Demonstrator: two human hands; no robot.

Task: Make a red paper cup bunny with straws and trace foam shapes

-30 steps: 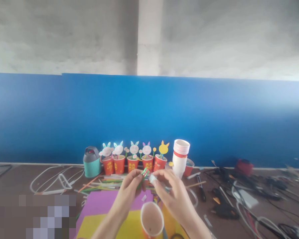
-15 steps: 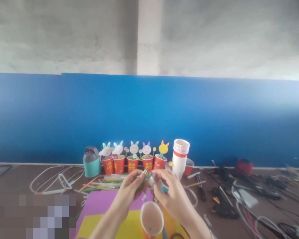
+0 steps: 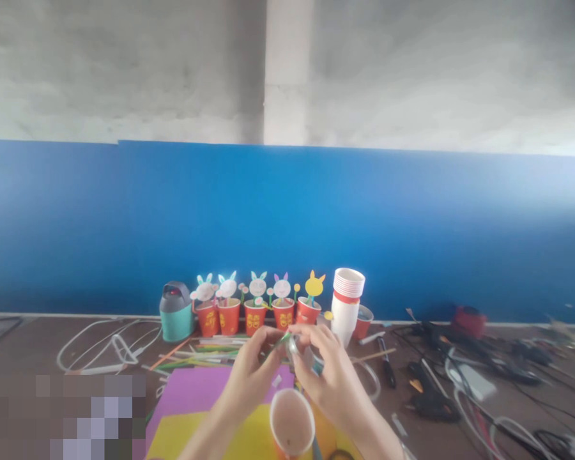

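Note:
My left hand (image 3: pixel 253 363) pinches a thin green straw (image 3: pixel 285 338) between thumb and fingertips. Close against it, my right hand (image 3: pixel 326 365) has its fingers curled round a shiny, see-through roll that looks like clear tape (image 3: pixel 293 347). The fingertips of both hands meet at the straw and partly hide the two things. Below the hands stands a paper cup (image 3: pixel 292 423), its open top facing me and a small dark spot on its inner bottom. Purple paper (image 3: pixel 191 391) and yellow paper (image 3: pixel 182 434) lie under my forearms.
Behind my hands, several red cups (image 3: pixel 255 317) hold paper animal heads. A stack of white cups (image 3: pixel 345 313) stands to their right, a teal container (image 3: pixel 176 316) to their left. Loose straws (image 3: pixel 211 348) lie before them. Cables, a marker (image 3: pixel 386 363) and a black glue gun (image 3: pixel 431 393) occupy the right.
My hands have drawn closer together, and the clear roll has turned and now sits against the straw. The straw's red-and-white end is covered now. The cups and papers stay put.

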